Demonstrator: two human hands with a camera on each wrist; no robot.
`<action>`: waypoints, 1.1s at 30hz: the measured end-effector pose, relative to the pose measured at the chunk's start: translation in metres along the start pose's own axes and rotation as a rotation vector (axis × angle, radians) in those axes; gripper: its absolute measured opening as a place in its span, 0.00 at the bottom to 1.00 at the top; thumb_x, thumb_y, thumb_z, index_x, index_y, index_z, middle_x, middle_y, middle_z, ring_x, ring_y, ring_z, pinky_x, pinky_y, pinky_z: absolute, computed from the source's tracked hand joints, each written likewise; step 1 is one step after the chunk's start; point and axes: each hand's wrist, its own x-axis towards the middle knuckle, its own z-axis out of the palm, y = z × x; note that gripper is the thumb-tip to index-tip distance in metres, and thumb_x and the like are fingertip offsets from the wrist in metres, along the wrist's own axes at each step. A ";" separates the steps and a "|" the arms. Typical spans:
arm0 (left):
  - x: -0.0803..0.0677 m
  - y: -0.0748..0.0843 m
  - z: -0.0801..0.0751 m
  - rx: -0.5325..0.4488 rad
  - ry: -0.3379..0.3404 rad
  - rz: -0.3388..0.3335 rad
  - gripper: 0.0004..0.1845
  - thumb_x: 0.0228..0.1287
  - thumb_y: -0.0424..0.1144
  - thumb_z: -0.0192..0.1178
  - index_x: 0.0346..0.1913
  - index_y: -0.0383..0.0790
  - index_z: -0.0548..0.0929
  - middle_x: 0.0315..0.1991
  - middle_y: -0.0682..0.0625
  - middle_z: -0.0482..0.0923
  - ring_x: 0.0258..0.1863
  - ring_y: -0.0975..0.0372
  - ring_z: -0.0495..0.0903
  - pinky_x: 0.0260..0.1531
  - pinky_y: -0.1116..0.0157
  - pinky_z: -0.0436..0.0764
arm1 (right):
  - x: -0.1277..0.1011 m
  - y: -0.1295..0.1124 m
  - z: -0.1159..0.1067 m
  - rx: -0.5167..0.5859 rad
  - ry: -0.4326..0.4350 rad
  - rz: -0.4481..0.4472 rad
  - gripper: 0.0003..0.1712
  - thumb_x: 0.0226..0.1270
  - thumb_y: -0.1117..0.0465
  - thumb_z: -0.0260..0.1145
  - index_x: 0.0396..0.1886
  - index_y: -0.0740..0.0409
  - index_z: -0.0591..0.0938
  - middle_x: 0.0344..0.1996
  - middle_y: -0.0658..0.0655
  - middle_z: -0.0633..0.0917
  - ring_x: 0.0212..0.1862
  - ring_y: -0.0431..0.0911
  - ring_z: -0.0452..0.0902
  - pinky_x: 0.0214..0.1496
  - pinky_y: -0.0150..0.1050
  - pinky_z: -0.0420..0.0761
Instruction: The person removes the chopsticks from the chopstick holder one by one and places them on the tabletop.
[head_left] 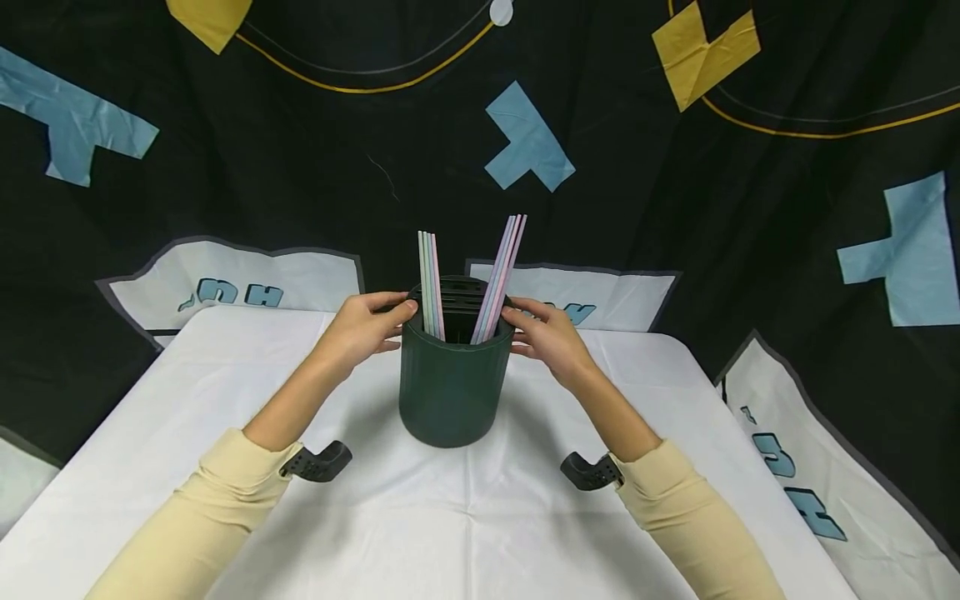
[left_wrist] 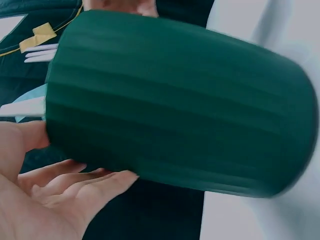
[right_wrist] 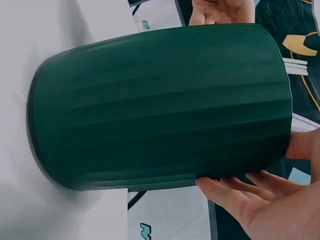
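A dark green ribbed utensil holder (head_left: 452,387) is upright over the white table, with a black slotted insert (head_left: 461,292) in its top. Two bunches of thin pastel sticks, maybe straws, poke out: a left bunch (head_left: 431,283) standing nearly straight and a right bunch (head_left: 501,279) leaning right. My left hand (head_left: 369,327) holds the holder's upper left side, thumb near the rim and fingers along the wall. On the opposite side my right hand (head_left: 550,337) grips it likewise. Both wrist views show the ribbed wall (left_wrist: 175,105) close up, fingertips (right_wrist: 212,187) touching it.
White cloth covers the table (head_left: 390,533). Behind it hangs a black backdrop (head_left: 300,167) with blue and yellow tape patches. Black wrist mounts (head_left: 318,462) sit at both sleeve cuffs.
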 end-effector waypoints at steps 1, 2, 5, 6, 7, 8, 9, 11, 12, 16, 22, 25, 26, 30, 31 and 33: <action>0.001 0.001 -0.001 0.002 -0.016 -0.007 0.31 0.77 0.47 0.56 0.76 0.36 0.66 0.72 0.37 0.70 0.66 0.46 0.77 0.63 0.52 0.79 | 0.000 0.001 0.000 -0.011 0.002 -0.013 0.28 0.77 0.54 0.61 0.72 0.58 0.73 0.62 0.64 0.81 0.61 0.58 0.82 0.62 0.47 0.83; 0.003 0.002 -0.002 -0.003 -0.029 -0.014 0.32 0.77 0.47 0.56 0.76 0.35 0.66 0.72 0.38 0.70 0.67 0.46 0.76 0.64 0.52 0.78 | 0.000 0.001 0.000 -0.020 0.004 -0.025 0.28 0.77 0.54 0.61 0.72 0.58 0.73 0.62 0.64 0.81 0.60 0.58 0.82 0.62 0.48 0.83; 0.007 0.004 -0.002 -0.040 -0.055 -0.029 0.31 0.77 0.45 0.56 0.76 0.36 0.66 0.73 0.39 0.69 0.70 0.48 0.73 0.67 0.50 0.75 | 0.000 0.004 0.001 -0.049 0.001 -0.060 0.28 0.78 0.54 0.61 0.72 0.60 0.73 0.61 0.66 0.81 0.59 0.58 0.83 0.61 0.48 0.83; 0.008 0.004 -0.002 -0.057 -0.060 -0.031 0.30 0.77 0.45 0.55 0.76 0.37 0.66 0.73 0.39 0.69 0.70 0.49 0.73 0.68 0.50 0.75 | 0.000 0.005 0.001 -0.052 -0.001 -0.064 0.28 0.77 0.54 0.61 0.72 0.60 0.73 0.61 0.66 0.81 0.58 0.58 0.83 0.61 0.48 0.84; 0.009 0.004 -0.002 -0.076 -0.066 -0.030 0.30 0.78 0.44 0.55 0.76 0.37 0.66 0.73 0.40 0.69 0.70 0.49 0.73 0.69 0.50 0.74 | 0.000 0.005 0.001 -0.053 -0.001 -0.067 0.28 0.77 0.54 0.61 0.72 0.60 0.73 0.61 0.66 0.81 0.58 0.58 0.83 0.60 0.47 0.84; 0.010 0.003 -0.002 -0.096 -0.069 -0.032 0.29 0.78 0.44 0.54 0.76 0.38 0.66 0.72 0.40 0.70 0.70 0.50 0.73 0.69 0.50 0.74 | 0.000 0.006 0.001 -0.052 -0.002 -0.067 0.28 0.77 0.54 0.61 0.72 0.60 0.73 0.61 0.66 0.82 0.58 0.58 0.83 0.60 0.47 0.84; 0.012 0.002 -0.002 -0.111 -0.071 -0.031 0.28 0.78 0.43 0.54 0.76 0.38 0.67 0.72 0.40 0.70 0.70 0.50 0.73 0.69 0.50 0.74 | 0.000 0.006 0.001 -0.051 -0.005 -0.067 0.28 0.77 0.54 0.61 0.72 0.60 0.73 0.61 0.66 0.82 0.58 0.57 0.83 0.60 0.47 0.84; 0.015 0.000 -0.004 -0.134 -0.071 -0.024 0.27 0.78 0.43 0.54 0.75 0.38 0.68 0.71 0.40 0.72 0.68 0.51 0.75 0.67 0.52 0.76 | 0.000 0.005 0.002 -0.051 -0.009 -0.066 0.29 0.77 0.54 0.61 0.72 0.60 0.73 0.61 0.66 0.82 0.59 0.58 0.83 0.60 0.47 0.84; 0.016 -0.001 -0.005 -0.141 -0.070 -0.022 0.27 0.78 0.43 0.55 0.74 0.38 0.69 0.70 0.40 0.73 0.67 0.51 0.76 0.65 0.52 0.78 | 0.001 0.005 0.002 -0.051 -0.010 -0.064 0.29 0.77 0.53 0.62 0.72 0.60 0.73 0.61 0.66 0.81 0.59 0.58 0.83 0.60 0.47 0.84; 0.019 -0.004 -0.010 -0.153 -0.081 -0.007 0.27 0.77 0.42 0.57 0.73 0.37 0.71 0.67 0.40 0.76 0.62 0.54 0.80 0.59 0.56 0.82 | 0.002 0.006 0.002 -0.062 -0.008 -0.060 0.30 0.77 0.52 0.62 0.73 0.59 0.72 0.62 0.65 0.81 0.60 0.58 0.82 0.61 0.47 0.83; 0.019 -0.006 -0.010 -0.154 -0.090 0.010 0.27 0.76 0.42 0.57 0.73 0.36 0.71 0.67 0.39 0.76 0.60 0.57 0.82 0.58 0.56 0.83 | 0.003 0.006 0.000 -0.058 -0.021 -0.058 0.31 0.77 0.52 0.62 0.74 0.59 0.71 0.64 0.65 0.80 0.61 0.58 0.81 0.62 0.48 0.83; 0.021 -0.007 -0.009 -0.159 -0.093 0.016 0.27 0.76 0.42 0.58 0.73 0.36 0.71 0.67 0.38 0.76 0.57 0.60 0.83 0.58 0.56 0.83 | 0.003 0.005 -0.002 -0.061 -0.026 -0.047 0.32 0.76 0.52 0.63 0.74 0.59 0.70 0.65 0.64 0.79 0.62 0.59 0.81 0.62 0.47 0.83; 0.022 -0.007 -0.009 -0.159 -0.097 0.019 0.27 0.76 0.42 0.58 0.73 0.36 0.71 0.67 0.38 0.76 0.56 0.60 0.83 0.58 0.56 0.83 | 0.003 0.004 -0.003 -0.063 -0.027 -0.042 0.32 0.76 0.52 0.63 0.74 0.59 0.70 0.65 0.65 0.79 0.61 0.59 0.81 0.62 0.47 0.83; 0.022 -0.006 -0.008 -0.163 -0.099 0.021 0.27 0.76 0.42 0.58 0.73 0.35 0.71 0.67 0.38 0.76 0.60 0.56 0.82 0.58 0.56 0.83 | 0.001 -0.001 -0.007 -0.056 -0.021 -0.029 0.32 0.75 0.53 0.65 0.73 0.59 0.71 0.61 0.65 0.81 0.57 0.56 0.84 0.61 0.45 0.84; 0.022 -0.005 -0.008 -0.161 -0.099 0.023 0.27 0.76 0.42 0.58 0.73 0.35 0.71 0.67 0.38 0.76 0.61 0.54 0.81 0.57 0.56 0.83 | 0.000 -0.003 -0.008 -0.051 -0.020 -0.034 0.32 0.74 0.54 0.66 0.73 0.60 0.71 0.59 0.65 0.82 0.55 0.54 0.85 0.61 0.45 0.84; 0.022 -0.005 -0.008 -0.165 -0.096 0.017 0.27 0.76 0.41 0.58 0.72 0.35 0.71 0.67 0.39 0.76 0.63 0.52 0.80 0.57 0.56 0.83 | -0.002 -0.009 -0.010 -0.048 -0.009 -0.047 0.31 0.74 0.56 0.67 0.71 0.60 0.73 0.56 0.65 0.83 0.52 0.50 0.86 0.61 0.45 0.84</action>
